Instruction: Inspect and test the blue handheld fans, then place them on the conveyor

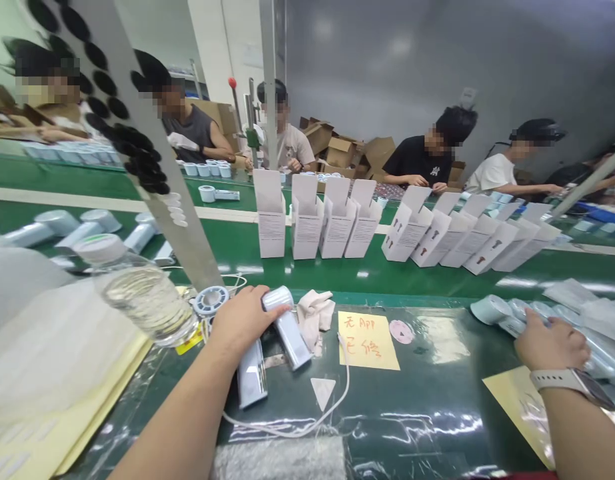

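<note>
My left hand (pixel 245 317) is closed at the head of a pale blue handheld device (pixel 292 337) with a round head and a straight handle; the thumb lies across it. Under the same hand lies a second such device (pixel 252 380), partly hidden by the palm. A blue-and-white ring-shaped head (pixel 211 301) shows just left of the fingers. At the right, my right hand (pixel 552 343), a watch on its wrist, bends its fingers over a row of similar pale blue devices (pixel 490 310); its fingertips are partly hidden among them.
A water bottle (pixel 142 293) leans by a metal post (pixel 157 153) at left. Handwritten yellow note (pixel 367 340), white cloth (pixel 315 313) and white cable (pixel 307 430) lie mid-table. Open white boxes (pixel 271 233) line the green conveyor (pixel 227 247); several co-workers sit beyond.
</note>
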{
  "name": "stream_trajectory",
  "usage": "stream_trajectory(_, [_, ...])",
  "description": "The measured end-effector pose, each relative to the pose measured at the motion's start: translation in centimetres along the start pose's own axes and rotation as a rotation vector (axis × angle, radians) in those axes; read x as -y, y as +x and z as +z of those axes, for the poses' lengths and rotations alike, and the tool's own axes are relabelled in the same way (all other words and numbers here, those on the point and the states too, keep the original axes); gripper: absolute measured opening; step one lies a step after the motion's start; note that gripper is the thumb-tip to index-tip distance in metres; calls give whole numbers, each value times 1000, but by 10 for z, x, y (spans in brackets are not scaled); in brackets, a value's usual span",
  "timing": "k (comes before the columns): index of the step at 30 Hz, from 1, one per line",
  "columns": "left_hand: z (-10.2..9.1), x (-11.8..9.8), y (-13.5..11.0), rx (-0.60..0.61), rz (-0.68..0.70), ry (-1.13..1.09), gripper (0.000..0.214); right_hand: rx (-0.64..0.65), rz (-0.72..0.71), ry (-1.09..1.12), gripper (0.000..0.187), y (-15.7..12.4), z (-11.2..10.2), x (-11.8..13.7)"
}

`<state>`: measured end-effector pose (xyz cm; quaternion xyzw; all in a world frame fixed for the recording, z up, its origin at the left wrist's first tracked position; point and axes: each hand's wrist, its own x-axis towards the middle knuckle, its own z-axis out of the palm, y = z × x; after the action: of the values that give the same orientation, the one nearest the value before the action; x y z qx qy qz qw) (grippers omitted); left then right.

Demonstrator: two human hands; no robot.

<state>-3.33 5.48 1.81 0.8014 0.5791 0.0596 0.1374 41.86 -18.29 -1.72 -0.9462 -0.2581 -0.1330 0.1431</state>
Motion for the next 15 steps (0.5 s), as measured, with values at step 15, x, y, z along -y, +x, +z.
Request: stream_trajectory(15, [5, 0, -32, -814, 522, -771, 29, 1303, -284, 1425, 52, -211, -5, 282])
